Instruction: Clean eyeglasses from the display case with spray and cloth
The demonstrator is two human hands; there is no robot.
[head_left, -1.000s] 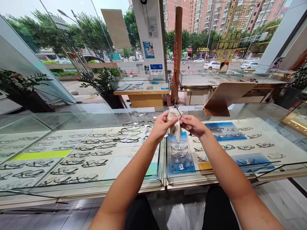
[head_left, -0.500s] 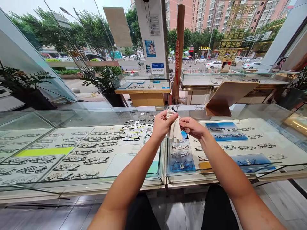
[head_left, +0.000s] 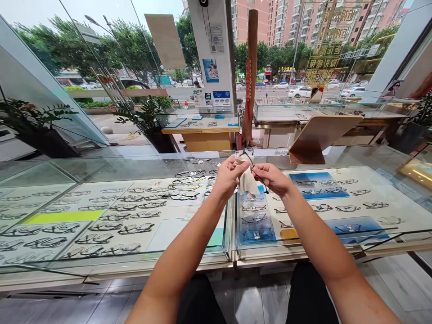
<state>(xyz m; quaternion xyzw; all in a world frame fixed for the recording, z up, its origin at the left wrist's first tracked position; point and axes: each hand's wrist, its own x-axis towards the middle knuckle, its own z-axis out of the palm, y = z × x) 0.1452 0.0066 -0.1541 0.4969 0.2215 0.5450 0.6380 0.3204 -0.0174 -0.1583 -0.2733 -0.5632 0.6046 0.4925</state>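
Note:
Both hands meet above the glass display case, around a pair of dark-framed eyeglasses [head_left: 249,155]. My left hand [head_left: 230,175] is closed on a cream cleaning cloth [head_left: 248,183], thumb on top, with the cloth folded about part of the frame. The cloth's loose end hangs down between the hands. Fingers of my right hand [head_left: 270,177] pinch the eyeglasses on the right side; a dark temple arm sticks out below them. Cloth and fingers hide most of the lenses.
Under my hands, the glass display case [head_left: 202,258] holds many rows of eyeglasses. A wooden stand [head_left: 324,135] rests on its top at right. Beyond are another display counter [head_left: 202,130], a wooden post [head_left: 250,81], potted plants [head_left: 148,117] and large windows onto a street.
The eyeglasses have turned slightly, so more of the frame shows above the cloth. The cloth is bunched differently in my left hand. Both hands stay in nearly the same place.

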